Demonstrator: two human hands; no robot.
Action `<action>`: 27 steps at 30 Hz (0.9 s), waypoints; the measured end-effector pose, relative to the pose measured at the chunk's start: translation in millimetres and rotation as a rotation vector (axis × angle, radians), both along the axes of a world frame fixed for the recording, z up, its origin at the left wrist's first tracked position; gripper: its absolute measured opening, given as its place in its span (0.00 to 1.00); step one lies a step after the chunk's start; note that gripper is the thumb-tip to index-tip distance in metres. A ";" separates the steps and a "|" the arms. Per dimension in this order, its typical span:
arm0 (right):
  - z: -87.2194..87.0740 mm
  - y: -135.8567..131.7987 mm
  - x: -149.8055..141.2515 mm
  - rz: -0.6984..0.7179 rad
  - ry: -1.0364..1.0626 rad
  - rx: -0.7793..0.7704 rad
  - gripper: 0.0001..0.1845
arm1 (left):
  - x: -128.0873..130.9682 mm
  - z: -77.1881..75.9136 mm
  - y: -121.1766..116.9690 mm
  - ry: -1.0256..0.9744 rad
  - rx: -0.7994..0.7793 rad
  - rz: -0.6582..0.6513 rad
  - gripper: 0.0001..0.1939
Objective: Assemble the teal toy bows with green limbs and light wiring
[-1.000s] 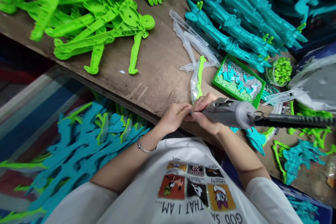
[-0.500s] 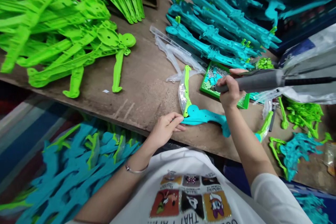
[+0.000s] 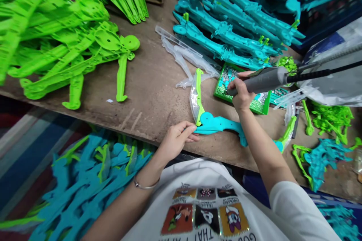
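Head view: the left hand (image 3: 181, 136) pinches the teal part (image 3: 219, 123) just below frame centre; the right hand (image 3: 241, 95) clasps the driver (image 3: 264, 80) at the tray (image 3: 260, 110), centre right, where a careless dip could scatter metal bits (image 3: 265, 98).

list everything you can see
bench: one, brown, centre
teal part: one, teal, bench edge
curved piece: one, green and clear, against teal part
driver: one, grey, in right hand
tray: one, green, beside right hand
screws: many, silver, in tray
chips: several, teal, in tray
clear pieces: several, translucent, mid-bench
green parts: many, green, bench left
scrap: one, white, bench left
teal bodies: several, teal, far bench
clips: many, green, beyond driver
loose pieces: many, green, bench right
teal cluster: count unclear, teal, bench right
assemblies: many, teal and green, lower left
bag: one, grey-white, right edge
shirt: one, white, bottom
bracelet: one, silver, left wrist
left hand: one, bare, gripping teal part
right hand: one, bare, gripping driver
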State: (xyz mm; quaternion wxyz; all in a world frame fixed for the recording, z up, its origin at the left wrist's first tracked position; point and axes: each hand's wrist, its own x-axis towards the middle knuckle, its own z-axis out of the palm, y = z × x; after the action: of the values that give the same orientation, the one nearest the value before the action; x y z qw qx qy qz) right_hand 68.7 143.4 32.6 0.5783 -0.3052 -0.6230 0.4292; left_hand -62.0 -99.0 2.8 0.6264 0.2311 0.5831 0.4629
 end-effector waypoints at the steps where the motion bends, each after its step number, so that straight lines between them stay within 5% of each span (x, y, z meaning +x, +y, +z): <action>1: 0.3 0.6 -0.7 0.008 -0.001 -0.008 0.15 | 0.1 -0.3 0.0 0.006 -0.001 -0.003 0.24; 7: 31.6 -11.6 -2.4 0.013 0.042 0.001 0.14 | 2.0 0.8 1.1 0.015 0.001 0.017 0.24; 13: 72.6 -73.9 1.8 0.228 0.083 -0.099 0.11 | 3.3 2.6 3.1 0.001 0.010 0.040 0.23; 17: 61.1 -99.2 5.0 0.387 0.043 -0.195 0.09 | 3.7 2.3 2.8 -0.033 0.022 0.051 0.22; 27: 42.7 -101.4 5.8 0.366 0.007 -0.246 0.19 | 4.9 1.3 3.3 -0.024 0.031 0.053 0.21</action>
State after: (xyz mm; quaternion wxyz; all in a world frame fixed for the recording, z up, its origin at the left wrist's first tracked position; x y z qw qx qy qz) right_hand 74.5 42.0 75.4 0.4514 -0.2536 -0.6088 0.6010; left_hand -57.1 -95.7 4.1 0.6172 0.2197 0.5741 0.4911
